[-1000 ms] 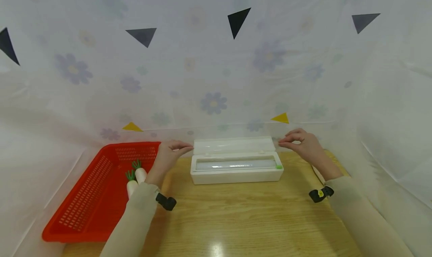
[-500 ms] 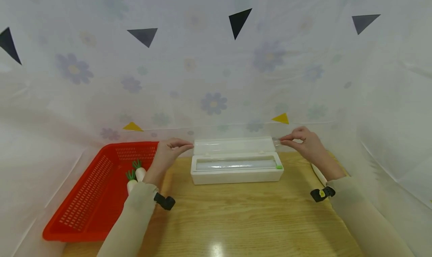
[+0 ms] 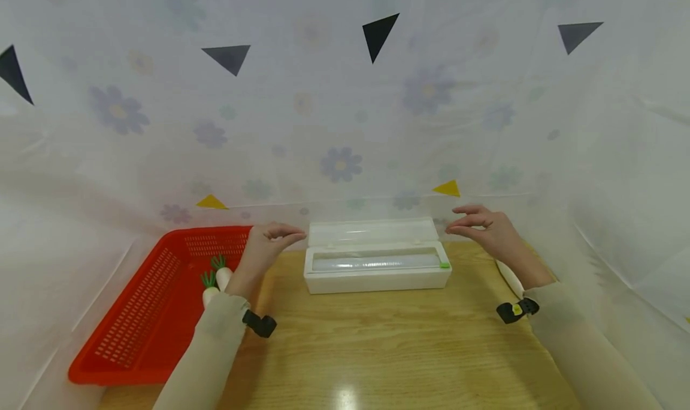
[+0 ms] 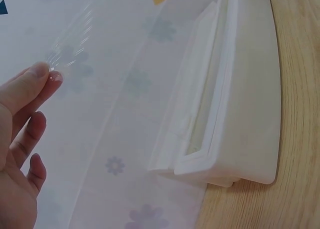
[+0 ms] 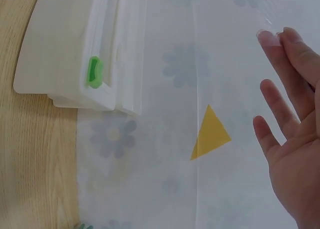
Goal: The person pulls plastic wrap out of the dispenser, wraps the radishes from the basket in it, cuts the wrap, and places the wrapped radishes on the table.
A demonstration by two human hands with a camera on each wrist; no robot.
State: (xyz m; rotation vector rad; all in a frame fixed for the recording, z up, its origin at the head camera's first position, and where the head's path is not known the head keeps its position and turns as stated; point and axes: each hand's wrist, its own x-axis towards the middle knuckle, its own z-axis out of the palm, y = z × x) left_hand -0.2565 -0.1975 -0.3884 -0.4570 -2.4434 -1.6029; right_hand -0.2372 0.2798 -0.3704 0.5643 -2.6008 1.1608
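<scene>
A white cling film dispenser (image 3: 377, 283) lies lengthwise on the table with its lid (image 3: 372, 233) raised at the back. Inside it shows the cling film roll (image 3: 377, 263), and a green slider (image 5: 94, 72) sits at its right end. Clear cling film (image 4: 75, 39) stretches in fine creases from the thumb and index finger of my left hand (image 3: 264, 248), which pinches its edge off the dispenser's left end. Beyond the right end, my right hand (image 3: 493, 236) pinches the film's other edge between thumb and index finger, other fingers loosely spread.
To the left stands a red plastic basket (image 3: 156, 332) holding white radishes (image 3: 223, 278) with green tops, partly behind my left arm. A white curved object (image 3: 509, 279) shows beside my right wrist. A patterned white curtain (image 3: 339, 111) hangs behind the wooden table (image 3: 388, 344).
My hands stay nearly in place on either side of the dispenser. The left hand has shifted slightly left, and the upper fingers of the right hand have spread a little.
</scene>
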